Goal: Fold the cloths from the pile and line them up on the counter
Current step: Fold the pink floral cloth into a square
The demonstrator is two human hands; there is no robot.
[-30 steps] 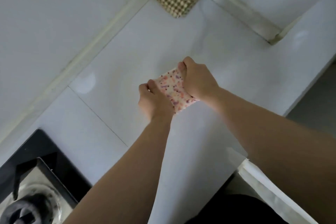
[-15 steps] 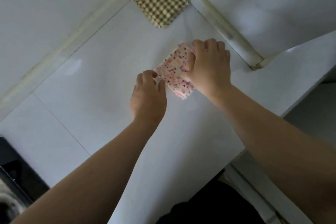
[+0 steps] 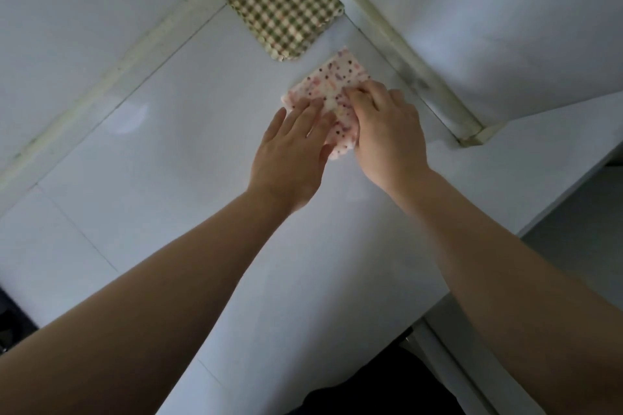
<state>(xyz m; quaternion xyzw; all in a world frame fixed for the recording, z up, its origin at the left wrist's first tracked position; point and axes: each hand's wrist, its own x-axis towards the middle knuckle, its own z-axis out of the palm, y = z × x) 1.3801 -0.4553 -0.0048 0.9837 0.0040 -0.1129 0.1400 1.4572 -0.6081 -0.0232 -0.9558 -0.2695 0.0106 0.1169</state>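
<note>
A small folded cloth (image 3: 332, 77), white with pink and dark spots, lies flat on the pale tabletop (image 3: 185, 162) near its far corner, one point of the square turned toward 12 o'clock. At about 11 o'clock from it, just beside it but with a narrow gap of bare surface between, a folded checked cloth (image 3: 285, 8) in tan and cream sits tucked into the corner where two pale sealing strips (image 3: 397, 44) meet the white wall (image 3: 488, 10). Both forearms are bare and reach in from the bottom edge. The left hand (image 3: 291, 152) comes in from 7 o'clock of the spotted cloth, palm down, and its fingers (image 3: 313, 114) are straight and close together, lying flat on the cloth's near left edge with the thumb out to the side on the tabletop. The right hand (image 3: 387, 131) comes in from 5 o'clock and covers the cloth's near right part; its fingers (image 3: 367, 91) are bent at the knuckles with the tips set down on the fabric close to the middle. Its thumb is hidden under the hand, so I cannot tell whether it pinches the cloth or only presses on it. The two hands almost meet over the cloth's near corner, which shows between them. The far half of the cloth is uncovered.
</note>
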